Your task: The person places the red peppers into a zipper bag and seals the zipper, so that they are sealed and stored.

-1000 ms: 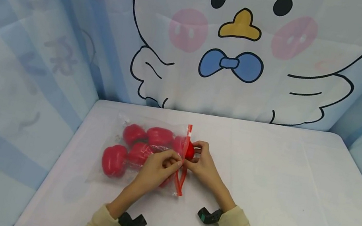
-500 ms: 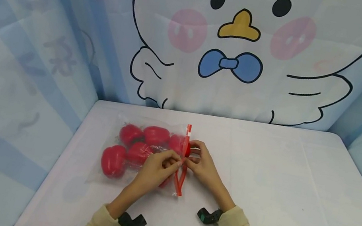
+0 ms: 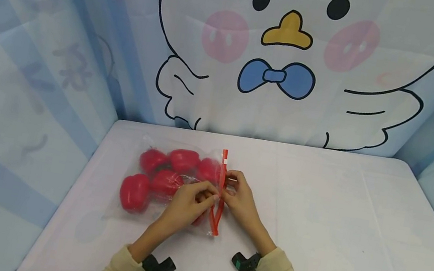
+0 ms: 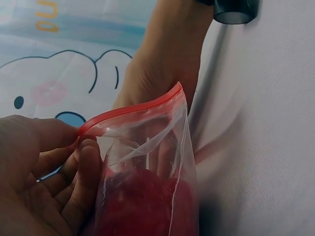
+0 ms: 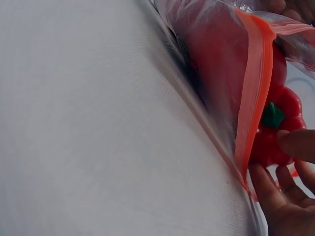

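A clear zip bag (image 3: 121, 210) with a red zip strip (image 3: 224, 161) lies on its side, its mouth to the right. Several red bell peppers (image 3: 134, 192) fill it. My left hand (image 3: 190, 201) pinches the zip strip near its middle, holding that edge up, as the left wrist view shows. At the mouth, my right hand (image 3: 239, 200) reaches in past the strip. In the right wrist view, a bell pepper with a green stem (image 5: 285, 105) sits just inside the mouth. One fingertip (image 5: 290, 140) touches its stem end, and the other fingers extend below it.
The bag rests on a white-covered table (image 3: 315, 220), toward its left side. A patterned curtain (image 3: 268, 115) stands behind the table, with more cloth at both sides. Black wrist cameras (image 3: 159, 267) hang at both wrists, close over the tabletop.
The bell pepper at the mouth has moved left into the bag, and the peppers beside it have shifted left. My right hand has followed slightly; the left stays at the strip.
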Tool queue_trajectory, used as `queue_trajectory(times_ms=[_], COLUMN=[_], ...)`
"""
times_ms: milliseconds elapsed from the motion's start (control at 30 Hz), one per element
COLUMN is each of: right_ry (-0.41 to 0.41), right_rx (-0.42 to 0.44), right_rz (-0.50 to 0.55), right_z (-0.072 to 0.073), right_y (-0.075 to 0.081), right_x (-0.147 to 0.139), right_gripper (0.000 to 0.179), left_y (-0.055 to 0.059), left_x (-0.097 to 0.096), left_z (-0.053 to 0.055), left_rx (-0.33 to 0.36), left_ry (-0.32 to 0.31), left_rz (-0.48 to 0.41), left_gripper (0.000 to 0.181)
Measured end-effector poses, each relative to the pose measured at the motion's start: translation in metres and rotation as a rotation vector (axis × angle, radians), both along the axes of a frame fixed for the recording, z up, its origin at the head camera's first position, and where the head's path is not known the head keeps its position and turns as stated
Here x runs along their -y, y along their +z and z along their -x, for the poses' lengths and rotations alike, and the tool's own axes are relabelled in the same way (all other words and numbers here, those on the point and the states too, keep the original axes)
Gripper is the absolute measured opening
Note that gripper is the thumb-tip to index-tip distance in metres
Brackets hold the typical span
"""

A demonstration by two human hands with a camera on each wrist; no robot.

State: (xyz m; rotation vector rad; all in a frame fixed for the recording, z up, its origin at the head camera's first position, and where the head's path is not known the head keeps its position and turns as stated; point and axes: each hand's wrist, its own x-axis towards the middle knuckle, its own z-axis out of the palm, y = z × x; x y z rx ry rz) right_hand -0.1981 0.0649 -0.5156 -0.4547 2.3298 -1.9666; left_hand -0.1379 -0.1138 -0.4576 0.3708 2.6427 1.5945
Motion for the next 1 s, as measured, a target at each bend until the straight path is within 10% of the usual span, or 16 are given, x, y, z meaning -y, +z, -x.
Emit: queue_trajectory(times_ms=[1000], right_ry=[0.199], right_rx=[0.031], right_rz=[-0.002], right_z=[0.0005], right_y=[0.0004], right_x=[-0.0036], right_gripper=[0.052], left_y=[0.0012], left_x=[0.0000], left_z=[0.0008], left_rx=[-0.005], left_ry=[-0.009], left_rz=[0.007], left_gripper=[0.009])
